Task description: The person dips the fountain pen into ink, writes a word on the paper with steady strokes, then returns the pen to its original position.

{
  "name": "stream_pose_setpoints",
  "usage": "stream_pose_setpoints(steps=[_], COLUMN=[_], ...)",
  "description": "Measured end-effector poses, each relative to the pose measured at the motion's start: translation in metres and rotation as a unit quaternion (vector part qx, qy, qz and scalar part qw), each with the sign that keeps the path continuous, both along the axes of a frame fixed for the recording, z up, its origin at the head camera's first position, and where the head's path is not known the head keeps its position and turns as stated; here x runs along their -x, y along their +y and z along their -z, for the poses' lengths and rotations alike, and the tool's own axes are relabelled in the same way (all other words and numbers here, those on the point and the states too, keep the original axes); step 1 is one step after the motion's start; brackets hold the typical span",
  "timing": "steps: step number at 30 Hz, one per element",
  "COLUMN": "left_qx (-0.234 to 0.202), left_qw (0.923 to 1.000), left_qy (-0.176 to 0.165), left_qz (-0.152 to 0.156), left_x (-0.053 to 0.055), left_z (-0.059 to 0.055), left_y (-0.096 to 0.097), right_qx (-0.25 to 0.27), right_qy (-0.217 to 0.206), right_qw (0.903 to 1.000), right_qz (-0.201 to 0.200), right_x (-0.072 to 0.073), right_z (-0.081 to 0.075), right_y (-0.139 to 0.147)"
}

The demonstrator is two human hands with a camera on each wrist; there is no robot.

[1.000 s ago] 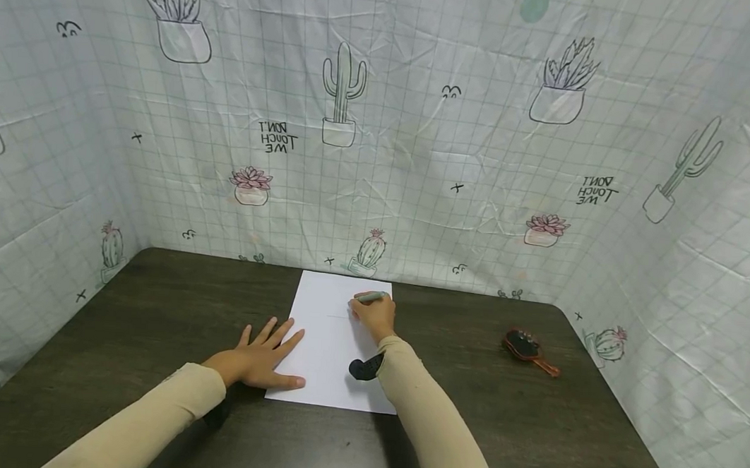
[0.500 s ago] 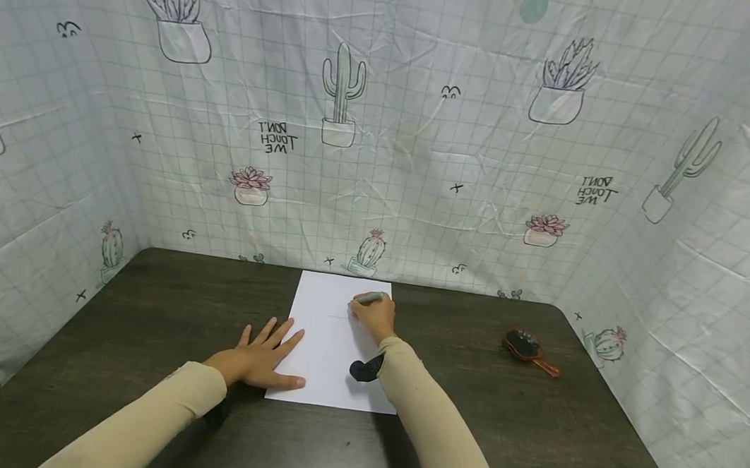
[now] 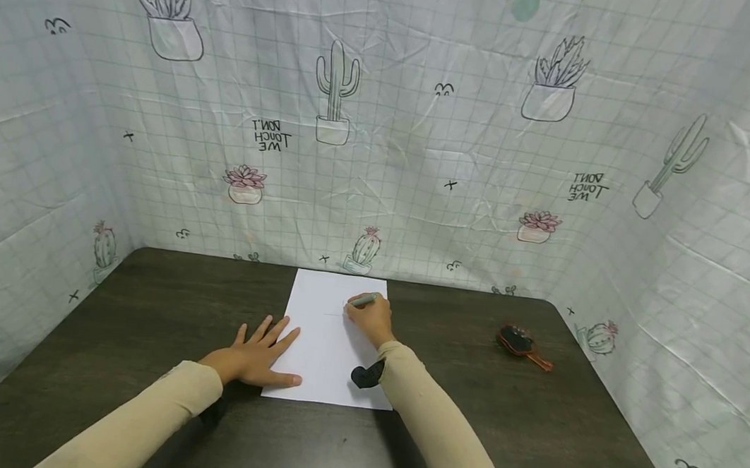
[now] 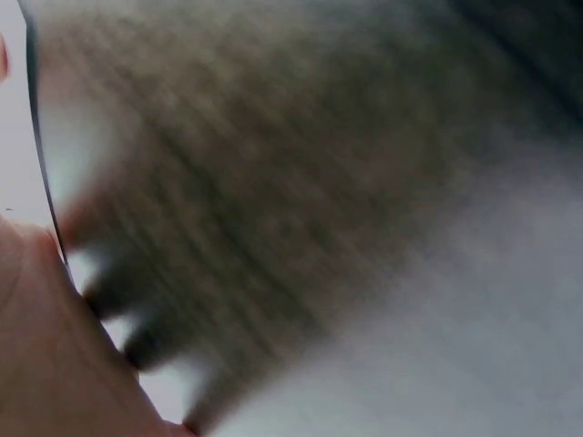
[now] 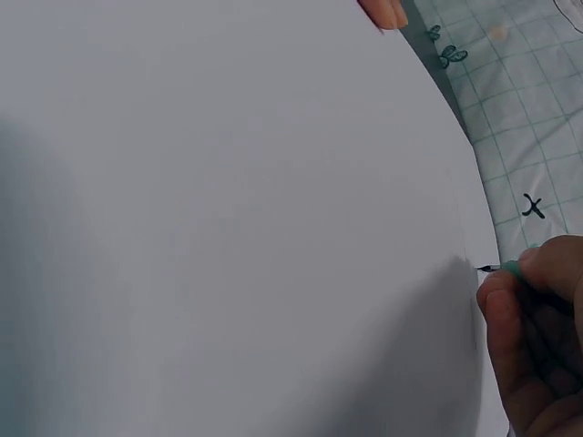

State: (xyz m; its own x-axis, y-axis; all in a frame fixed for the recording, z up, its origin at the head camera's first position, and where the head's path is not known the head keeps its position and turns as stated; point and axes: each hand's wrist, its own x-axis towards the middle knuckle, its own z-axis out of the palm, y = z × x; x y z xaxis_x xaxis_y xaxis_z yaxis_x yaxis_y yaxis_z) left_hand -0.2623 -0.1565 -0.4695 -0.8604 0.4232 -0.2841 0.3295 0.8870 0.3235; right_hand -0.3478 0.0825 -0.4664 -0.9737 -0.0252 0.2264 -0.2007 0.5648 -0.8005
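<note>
A white sheet of paper [image 3: 317,362] lies on the dark table, bearing a thin horizontal line and a short upright stroke. My left hand [image 3: 255,359] rests flat with fingers spread across the sheet's left edge, thumb on its lower part. Near the top right of the sheet, my right hand [image 3: 372,320] pinches a grey-green pen [image 3: 364,300]. In the right wrist view, the pen's dark tip [image 5: 488,269] is right at the paper, beside a faint line. Only part of the left hand [image 4: 55,355] shows in the left wrist view, next to blurred dark wood.
To the right on the table [image 3: 456,380] lies a hairbrush-like object [image 3: 522,343] with a dark oval head and an orange-brown handle. A pale gridded cloth [image 3: 404,158] with cactus drawings hangs behind the table and along both sides.
The head view has shifted slightly. My right hand has moved a little down the sheet, and the short upright stroke shows more clearly beside the pen. My left hand stays in place.
</note>
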Motion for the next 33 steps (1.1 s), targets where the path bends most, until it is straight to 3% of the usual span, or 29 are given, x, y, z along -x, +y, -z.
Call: stream_pose_setpoints(steps=[5,13,22,33], left_qx=[-0.003,-0.012,-0.004,-0.006], left_qw=[0.9999,0.9999,0.9998,0.9998], left_qy=[0.01,-0.004,0.017,0.013], left_qz=[-0.003,-0.002,-0.012,-0.011], left_x=[0.003,-0.001,0.004,0.002], left_z=[0.007,-0.001,0.012,0.009], left_y=[-0.002,-0.001,-0.002,-0.002], right_qx=[-0.018,-0.025,-0.045,-0.072], right_qy=[0.008,0.022,0.064,0.087], right_qw=[0.9998,0.9989,0.9939,0.9888], right_qz=[-0.008,-0.033,-0.078,-0.097], right_x=[-0.004,-0.011,-0.021,-0.035], right_z=[0.0,0.003,0.002,0.001], right_y=[0.001,0.003,0.004,0.003])
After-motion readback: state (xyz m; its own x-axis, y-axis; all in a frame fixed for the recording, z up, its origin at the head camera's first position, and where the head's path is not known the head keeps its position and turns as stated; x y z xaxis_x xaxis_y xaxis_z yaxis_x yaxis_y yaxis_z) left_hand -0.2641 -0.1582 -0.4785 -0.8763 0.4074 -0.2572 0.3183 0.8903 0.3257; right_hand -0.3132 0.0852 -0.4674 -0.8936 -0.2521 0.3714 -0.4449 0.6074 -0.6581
